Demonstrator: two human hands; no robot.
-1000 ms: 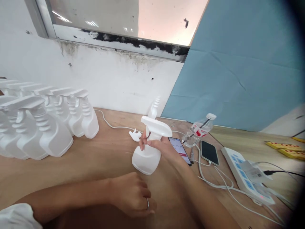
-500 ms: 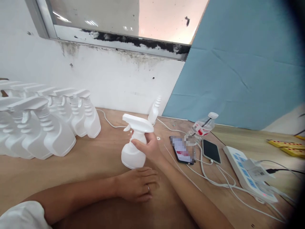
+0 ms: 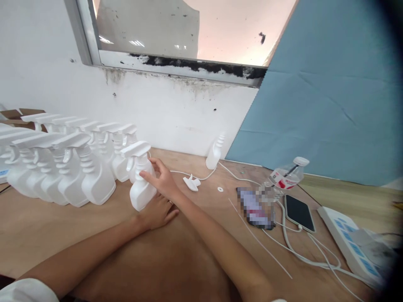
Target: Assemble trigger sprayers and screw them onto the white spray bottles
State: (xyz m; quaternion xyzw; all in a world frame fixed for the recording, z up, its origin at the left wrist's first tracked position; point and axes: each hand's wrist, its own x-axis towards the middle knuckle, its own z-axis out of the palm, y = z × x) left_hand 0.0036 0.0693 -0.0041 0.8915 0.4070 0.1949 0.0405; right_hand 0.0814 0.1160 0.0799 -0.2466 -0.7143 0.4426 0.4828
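A white spray bottle [image 3: 143, 191] with its trigger head on stands upright at the front of the bottle rows. My right hand [image 3: 162, 180] holds it from the right, thumb and fingers round its upper part. Low beside the bottle's base, my left hand [image 3: 155, 212] rests with its fingers apart, holding nothing; a ring is on one finger and my right wrist partly covers it. A loose white trigger head [image 3: 192, 183] lies on the table to the right. By the wall stands a white bottle [image 3: 215, 155] without a trigger head.
Rows of white spray bottles [image 3: 99, 184] stand at the left, with a cardboard box [image 3: 23, 114] behind. To the right are a lit phone [image 3: 255, 209], a dark phone [image 3: 299, 213], a clear drink bottle [image 3: 288, 178], white cables and a power strip [image 3: 349, 243].
The held spray bottle and both hands have moved left, close to the bottle rows. The view has shifted, and the loose trigger head now shows.
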